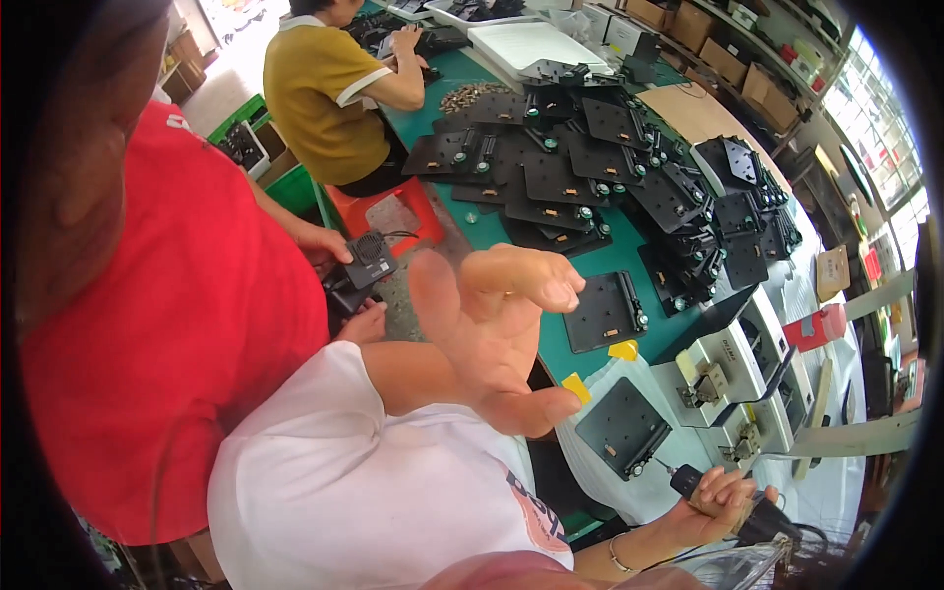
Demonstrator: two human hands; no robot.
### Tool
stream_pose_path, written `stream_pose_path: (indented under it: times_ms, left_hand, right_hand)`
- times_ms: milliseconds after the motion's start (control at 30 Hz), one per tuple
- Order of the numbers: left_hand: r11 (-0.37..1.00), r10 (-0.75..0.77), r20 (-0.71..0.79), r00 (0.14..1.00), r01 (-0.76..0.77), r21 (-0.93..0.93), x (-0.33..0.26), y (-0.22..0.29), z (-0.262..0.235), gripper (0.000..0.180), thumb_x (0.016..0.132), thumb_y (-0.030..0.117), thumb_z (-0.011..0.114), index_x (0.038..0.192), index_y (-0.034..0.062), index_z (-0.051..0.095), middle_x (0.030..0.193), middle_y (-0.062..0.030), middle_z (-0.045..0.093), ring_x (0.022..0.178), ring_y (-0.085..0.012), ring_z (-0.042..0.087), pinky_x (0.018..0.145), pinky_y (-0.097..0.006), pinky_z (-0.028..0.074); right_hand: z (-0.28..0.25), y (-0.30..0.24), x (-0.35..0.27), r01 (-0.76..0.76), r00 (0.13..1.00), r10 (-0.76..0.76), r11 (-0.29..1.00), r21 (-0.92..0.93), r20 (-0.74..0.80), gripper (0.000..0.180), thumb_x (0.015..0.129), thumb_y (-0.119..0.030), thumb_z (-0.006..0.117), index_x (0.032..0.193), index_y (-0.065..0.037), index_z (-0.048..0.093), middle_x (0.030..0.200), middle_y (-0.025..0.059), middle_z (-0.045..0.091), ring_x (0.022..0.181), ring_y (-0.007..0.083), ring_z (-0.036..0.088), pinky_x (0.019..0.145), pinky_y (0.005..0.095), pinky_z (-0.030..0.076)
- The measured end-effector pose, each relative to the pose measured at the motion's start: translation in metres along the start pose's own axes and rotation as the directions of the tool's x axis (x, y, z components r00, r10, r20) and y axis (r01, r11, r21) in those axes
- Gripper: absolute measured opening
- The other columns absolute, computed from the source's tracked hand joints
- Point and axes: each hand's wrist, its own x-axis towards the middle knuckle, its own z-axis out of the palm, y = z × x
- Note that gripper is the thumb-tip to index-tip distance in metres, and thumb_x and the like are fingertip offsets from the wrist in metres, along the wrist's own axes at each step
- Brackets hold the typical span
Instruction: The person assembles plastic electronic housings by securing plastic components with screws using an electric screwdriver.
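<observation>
My left hand (497, 329) is raised in front of my white shirt, fingers apart and partly curled, with nothing in it. At the lower right my right hand (723, 501) grips a black electric screwdriver (685, 479), its thin bit pointing left toward a black plate (621, 428). That plate has small holes and a hinged bar along one edge; it lies tilted on a white sheet (590, 472) at the table's near edge. The bit's tip is close to the bar, but I cannot tell if it touches. A similar black plate (605, 313) lies farther back on the green tabletop (482, 231).
Stacks of black plates (560, 177) cover the table's middle. White machines with metal fixtures (703, 383) and a pink bottle (816, 327) stand right. A person in red (187, 324) at my left holds a dark device (369, 261); another in yellow (320, 93) sits beyond.
</observation>
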Motion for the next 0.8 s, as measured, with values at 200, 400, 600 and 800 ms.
stream_pose_path:
  times_ms: [200,400,600,800]
  left_hand:
    - [0.845,-0.508,0.601,0.617,0.223,0.486,-0.027,-0.027,-0.019,0.068,0.070,0.019,0.081,0.132,0.0115,0.052,0.118,-0.0150,0.054,0.107,-0.0296,0.051,0.090,-0.040,0.043]
    - [0.731,-0.670,0.724,0.164,0.319,0.604,-0.103,-0.030,-0.027,0.061,0.066,0.021,0.081,0.123,0.0141,0.060,0.122,-0.0079,0.054,0.115,-0.0305,0.047,0.100,-0.042,0.035]
    - [0.775,-0.614,0.782,0.105,0.264,0.574,-0.138,-0.018,-0.008,0.053,0.067,0.027,0.081,0.116,0.0168,0.063,0.122,-0.0030,0.054,0.115,-0.0245,0.048,0.101,-0.043,0.031]
    - [0.777,-0.624,0.769,0.143,0.225,0.589,-0.145,-0.010,-0.001,0.046,0.066,0.028,0.081,0.108,0.0186,0.065,0.121,0.0000,0.053,0.115,-0.0200,0.048,0.100,-0.043,0.029]
  right_hand:
    - [0.013,0.008,-0.015,-0.072,0.993,0.090,0.977,0.203,-0.080,0.035,0.091,-0.009,0.057,0.119,-0.021,0.041,0.067,-0.0035,0.032,0.054,0.0065,0.033,0.048,0.0233,0.034]
    - [0.029,0.036,-0.018,-0.034,0.999,0.038,0.991,0.127,-0.026,0.051,0.090,-0.004,0.053,0.136,-0.014,0.033,0.068,0.0059,0.048,0.051,0.0162,0.044,0.048,0.0351,0.042]
    - [0.033,0.047,-0.033,-0.124,0.988,0.118,0.991,-0.051,-0.098,0.051,0.084,0.003,0.063,0.126,-0.008,0.036,0.062,0.0070,0.053,0.047,0.0171,0.050,0.049,0.0349,0.050]
    - [0.023,0.053,-0.039,-0.098,0.987,0.122,0.973,-0.209,0.104,0.047,0.088,-0.001,0.052,0.131,-0.011,0.034,0.066,0.0056,0.048,0.047,0.0170,0.046,0.046,0.0354,0.045]
